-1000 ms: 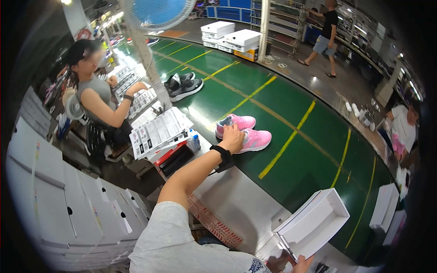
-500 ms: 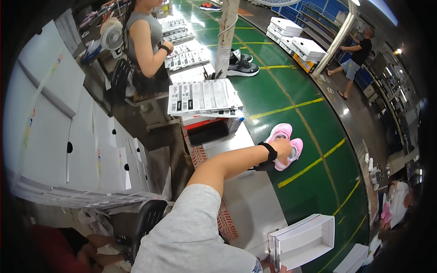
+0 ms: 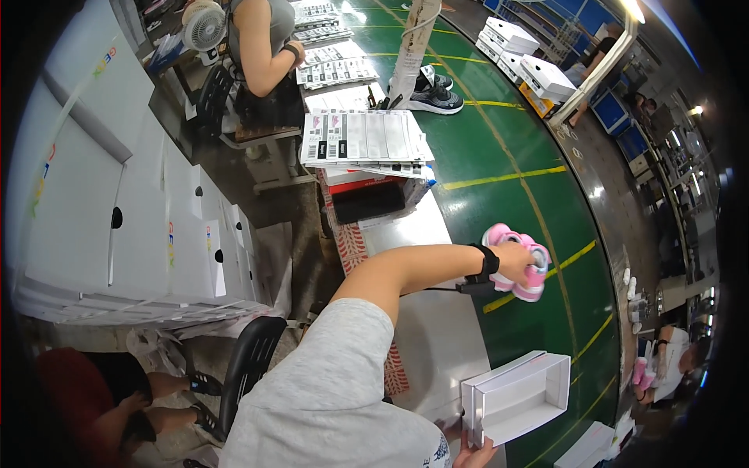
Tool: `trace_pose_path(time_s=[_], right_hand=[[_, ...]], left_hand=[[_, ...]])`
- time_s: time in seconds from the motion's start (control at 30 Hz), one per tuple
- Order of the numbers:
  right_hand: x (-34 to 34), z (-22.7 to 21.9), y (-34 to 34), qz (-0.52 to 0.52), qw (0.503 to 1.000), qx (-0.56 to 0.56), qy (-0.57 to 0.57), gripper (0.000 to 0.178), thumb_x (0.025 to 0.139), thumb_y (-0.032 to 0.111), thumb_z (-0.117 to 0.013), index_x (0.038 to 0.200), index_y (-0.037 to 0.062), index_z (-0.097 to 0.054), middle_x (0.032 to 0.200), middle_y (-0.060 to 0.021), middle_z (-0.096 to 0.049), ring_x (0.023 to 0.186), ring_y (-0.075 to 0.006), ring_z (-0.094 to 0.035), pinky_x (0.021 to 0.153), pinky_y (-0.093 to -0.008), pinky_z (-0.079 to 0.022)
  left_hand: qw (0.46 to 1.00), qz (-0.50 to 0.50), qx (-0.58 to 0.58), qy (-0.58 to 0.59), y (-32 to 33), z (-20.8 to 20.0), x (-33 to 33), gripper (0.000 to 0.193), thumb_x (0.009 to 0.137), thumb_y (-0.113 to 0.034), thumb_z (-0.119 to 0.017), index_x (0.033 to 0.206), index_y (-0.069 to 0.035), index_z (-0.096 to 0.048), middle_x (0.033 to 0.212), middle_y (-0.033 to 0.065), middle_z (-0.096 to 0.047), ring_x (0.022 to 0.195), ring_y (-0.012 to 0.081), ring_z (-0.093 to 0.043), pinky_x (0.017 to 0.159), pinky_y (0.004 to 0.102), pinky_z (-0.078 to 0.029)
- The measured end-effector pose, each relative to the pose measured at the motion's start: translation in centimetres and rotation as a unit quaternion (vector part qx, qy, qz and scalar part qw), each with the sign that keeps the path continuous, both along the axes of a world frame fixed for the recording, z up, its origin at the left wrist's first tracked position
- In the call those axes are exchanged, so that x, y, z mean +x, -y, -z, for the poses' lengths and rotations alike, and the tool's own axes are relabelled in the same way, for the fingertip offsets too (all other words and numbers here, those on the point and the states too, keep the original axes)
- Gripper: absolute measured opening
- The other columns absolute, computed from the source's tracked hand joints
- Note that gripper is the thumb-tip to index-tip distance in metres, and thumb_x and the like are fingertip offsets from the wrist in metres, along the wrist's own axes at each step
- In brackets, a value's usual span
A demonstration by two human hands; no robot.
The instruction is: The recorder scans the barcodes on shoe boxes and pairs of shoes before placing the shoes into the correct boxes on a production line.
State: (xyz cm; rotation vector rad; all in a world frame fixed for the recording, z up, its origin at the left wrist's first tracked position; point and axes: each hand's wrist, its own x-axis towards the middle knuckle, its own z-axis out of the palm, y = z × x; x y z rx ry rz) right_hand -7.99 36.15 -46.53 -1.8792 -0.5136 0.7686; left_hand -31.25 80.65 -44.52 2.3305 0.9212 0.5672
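Observation:
My left hand (image 3: 515,261) reaches across from the left and is closed on a pair of pink shoes (image 3: 533,282) with pale soles, fingers at their openings. The shoes are over the green conveyor belt, slightly blurred; whether they touch it I cannot tell. Down at the lower edge, my right hand (image 3: 473,454) grips the near corner of an open white shoe box (image 3: 476,413). The box is tilted so that its bare white inside shows. Part of that hand is hidden below the picture's edge.
Printed sheets (image 3: 363,136) lie stacked on the bench left of the belt (image 3: 499,148), beyond its bare metal top (image 3: 445,343). White cartons (image 3: 78,226) rise at the left. Black-and-grey shoes (image 3: 433,100) stand by a post (image 3: 413,54). Other people work around me.
My left hand has moved the pink shoes to the right and turned them more upright. My right hand shows more at the box's corner. The whole view has shifted slightly.

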Motion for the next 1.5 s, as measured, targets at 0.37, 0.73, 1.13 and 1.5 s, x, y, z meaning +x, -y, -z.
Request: trace_pose_path(time_s=[0.37, 0.73, 1.13, 1.5], right_hand=[[1.8, 3.5, -3.8, 0.041, 0.956, 0.151, -0.247, 0.035, 0.093, 0.024, -0.056, 0.124, 0.0117, -0.044, 0.122, -0.0101, -0.054, 0.105, -0.0285, -0.058, 0.089, -0.0518, -0.055], [-2.1, 1.6, -9.5, 0.068, 0.959, 0.167, -0.217, 0.055, 0.093, 0.013, -0.048, 0.144, 0.01, -0.028, 0.13, -0.0142, -0.046, 0.109, -0.0301, -0.057, 0.081, -0.0448, -0.06], [-3.0, 2.2, -8.4, 0.101, 0.954, 0.181, -0.219, 0.051, 0.093, 0.021, -0.056, 0.139, 0.0129, -0.034, 0.112, -0.0125, -0.061, 0.101, -0.0279, -0.064, 0.078, -0.0475, -0.058], [0.9, 3.3, -10.4, 0.136, 0.949, 0.184, -0.219, 0.073, 0.091, 0.023, -0.054, 0.155, 0.0237, -0.019, 0.144, -0.0093, -0.038, 0.115, -0.0297, -0.051, 0.076, -0.0523, -0.055]], left_hand=[[0.933, 0.137, -0.218, 0.251, 13.6, -13.1, 9.7, 0.061, 0.083, -0.043, -0.07, 0.121, 0.004, -0.059, 0.104, 0.0227, -0.066, 0.1, 0.0346, -0.066, 0.085, 0.0414, -0.051], [0.852, 0.149, -0.452, 0.217, 15.0, -14.5, 14.1, 0.071, 0.083, -0.044, -0.073, 0.137, -0.006, -0.049, 0.133, 0.0181, -0.056, 0.123, 0.028, -0.054, 0.099, 0.038, -0.044], [0.85, 0.175, -0.466, 0.174, 18.0, -10.7, 16.1, 0.069, 0.081, -0.043, -0.07, 0.135, -0.005, -0.05, 0.136, 0.0231, -0.053, 0.132, 0.0312, -0.047, 0.105, 0.0379, -0.038], [0.892, 0.268, -0.313, 0.188, 17.9, -7.7, 13.6, 0.046, 0.091, -0.021, -0.064, 0.127, 0.005, -0.054, 0.112, 0.0156, -0.057, 0.099, 0.0208, -0.058, 0.088, 0.031, -0.048]])
